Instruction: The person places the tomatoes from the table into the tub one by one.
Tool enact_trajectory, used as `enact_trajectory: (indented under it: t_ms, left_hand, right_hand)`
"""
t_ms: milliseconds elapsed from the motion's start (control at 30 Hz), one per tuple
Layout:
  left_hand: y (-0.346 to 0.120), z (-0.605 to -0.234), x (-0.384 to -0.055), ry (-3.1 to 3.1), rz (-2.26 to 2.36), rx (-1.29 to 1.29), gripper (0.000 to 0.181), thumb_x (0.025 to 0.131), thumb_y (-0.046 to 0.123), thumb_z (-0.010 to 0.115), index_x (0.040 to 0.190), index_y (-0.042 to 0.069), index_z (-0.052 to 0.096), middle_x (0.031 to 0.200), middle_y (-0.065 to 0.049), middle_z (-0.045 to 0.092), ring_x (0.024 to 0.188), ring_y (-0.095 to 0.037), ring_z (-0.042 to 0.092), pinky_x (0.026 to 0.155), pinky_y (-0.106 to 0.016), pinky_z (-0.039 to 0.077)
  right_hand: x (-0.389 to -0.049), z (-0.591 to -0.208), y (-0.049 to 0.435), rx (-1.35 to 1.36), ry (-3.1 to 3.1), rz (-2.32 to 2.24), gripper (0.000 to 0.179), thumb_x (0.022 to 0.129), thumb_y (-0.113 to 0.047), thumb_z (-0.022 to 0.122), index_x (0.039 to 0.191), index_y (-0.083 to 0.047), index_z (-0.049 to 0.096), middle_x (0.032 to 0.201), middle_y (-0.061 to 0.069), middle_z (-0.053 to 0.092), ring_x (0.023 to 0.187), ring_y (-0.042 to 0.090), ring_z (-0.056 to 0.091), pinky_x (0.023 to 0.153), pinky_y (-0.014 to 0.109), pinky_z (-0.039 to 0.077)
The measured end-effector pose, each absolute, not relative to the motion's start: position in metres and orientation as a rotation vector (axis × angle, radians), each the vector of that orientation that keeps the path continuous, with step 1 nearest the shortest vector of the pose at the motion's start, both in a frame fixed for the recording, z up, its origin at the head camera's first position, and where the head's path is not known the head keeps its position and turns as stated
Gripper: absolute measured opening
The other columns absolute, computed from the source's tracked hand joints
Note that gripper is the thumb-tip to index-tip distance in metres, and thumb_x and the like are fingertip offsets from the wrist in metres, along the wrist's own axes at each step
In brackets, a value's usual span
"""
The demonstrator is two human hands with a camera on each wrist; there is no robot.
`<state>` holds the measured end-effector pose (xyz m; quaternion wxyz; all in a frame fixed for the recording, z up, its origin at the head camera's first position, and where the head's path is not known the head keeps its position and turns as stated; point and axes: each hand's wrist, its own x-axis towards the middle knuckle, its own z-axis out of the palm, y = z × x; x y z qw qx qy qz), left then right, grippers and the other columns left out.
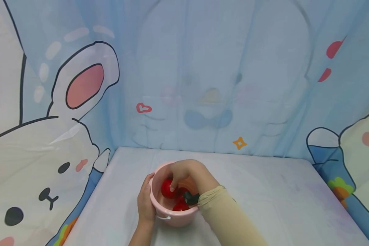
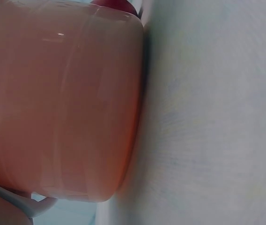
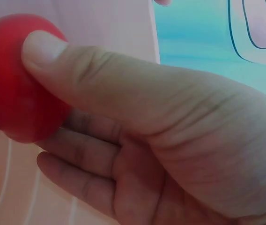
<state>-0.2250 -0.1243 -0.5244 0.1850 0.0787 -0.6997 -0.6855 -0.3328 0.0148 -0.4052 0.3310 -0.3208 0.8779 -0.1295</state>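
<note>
A pink bucket [image 1: 177,220] with a white handle stands on the table, several red balls inside it. My left hand [image 1: 146,201] holds the bucket's left side, fingertips up at the rim. From the right, my right hand [image 1: 184,172] reaches down into the bucket and pinches a glossy red ball [image 3: 23,89], the thumb on its near face. A thin wire loop shows beside that ball in the right wrist view. Another red ball [image 1: 180,206] lies lower in the bucket. The left wrist view is filled mostly by the bucket's side wall [image 2: 62,103].
Around the bucket spreads a white-covered tabletop [image 1: 273,198]. A light blue curtain [image 1: 218,68] with cartoon animals hangs behind the table and along both sides. A dark wrist camera [image 1: 190,198] on the right wrist hides part of the bucket's inside.
</note>
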Motion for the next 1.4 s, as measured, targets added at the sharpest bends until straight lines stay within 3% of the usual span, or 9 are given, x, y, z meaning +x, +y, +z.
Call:
enact_trajectory:
  t_ms: [233, 467, 700, 900, 1400]
  left_hand:
    - [-0.124, -0.523, -0.224, -1.973, -1.927, 0.219, 0.041, 0.103, 0.053, 0.033, 0.136, 0.038, 0.055, 0.145, 0.014, 0.054, 0.140, -0.014, 0.046, 0.114, -0.047, 0.039]
    - [-0.123, -0.523, -0.224, -1.977, -1.932, 0.208, 0.040, 0.102, 0.052, 0.037, 0.136, 0.039, 0.054, 0.145, 0.014, 0.054, 0.138, -0.016, 0.047, 0.111, -0.050, 0.042]
    - [-0.123, -0.523, -0.224, -1.997, -1.914, 0.234, 0.043, 0.102, 0.054, 0.034, 0.137, 0.039, 0.054, 0.145, 0.013, 0.054, 0.139, -0.017, 0.047, 0.112, -0.050, 0.041]
    - [-0.123, -0.523, -0.223, -1.994, -1.918, 0.230, 0.046, 0.102, 0.055, 0.035, 0.139, 0.034, 0.054, 0.146, 0.012, 0.053, 0.140, -0.017, 0.046, 0.112, -0.051, 0.041]
    - [-0.122, -0.521, -0.222, -1.995, -1.904, 0.215, 0.043, 0.102, 0.053, 0.035, 0.138, 0.036, 0.054, 0.146, 0.010, 0.054, 0.139, -0.019, 0.047, 0.111, -0.051, 0.041]
  right_hand:
    - [-0.332, -0.407, 0.016, -0.772, 2.301, -0.340, 0.039, 0.077, -0.021, 0.084, 0.112, -0.030, 0.070, 0.104, -0.009, 0.064, 0.107, 0.016, 0.054, 0.090, 0.042, 0.058]
    - [-0.332, -0.404, 0.021, -0.749, 2.236, -0.387, 0.037, 0.082, -0.018, 0.079, 0.118, -0.022, 0.070, 0.110, -0.005, 0.068, 0.105, 0.014, 0.057, 0.095, 0.041, 0.055]
    - [-0.330, -0.393, 0.026, -0.823, 2.265, -0.367, 0.038, 0.088, -0.025, 0.073, 0.125, -0.028, 0.066, 0.114, -0.008, 0.063, 0.112, 0.012, 0.052, 0.097, 0.038, 0.053]
    - [-0.326, -0.384, 0.029, -0.827, 2.328, -0.354, 0.037, 0.090, -0.028, 0.071, 0.126, -0.028, 0.066, 0.111, -0.015, 0.065, 0.110, 0.010, 0.057, 0.097, 0.037, 0.052]
    - [-0.326, -0.375, 0.044, -0.965, 2.375, -0.424, 0.042, 0.093, -0.027, 0.066, 0.135, -0.024, 0.061, 0.130, -0.003, 0.066, 0.122, 0.012, 0.059, 0.105, 0.038, 0.049]
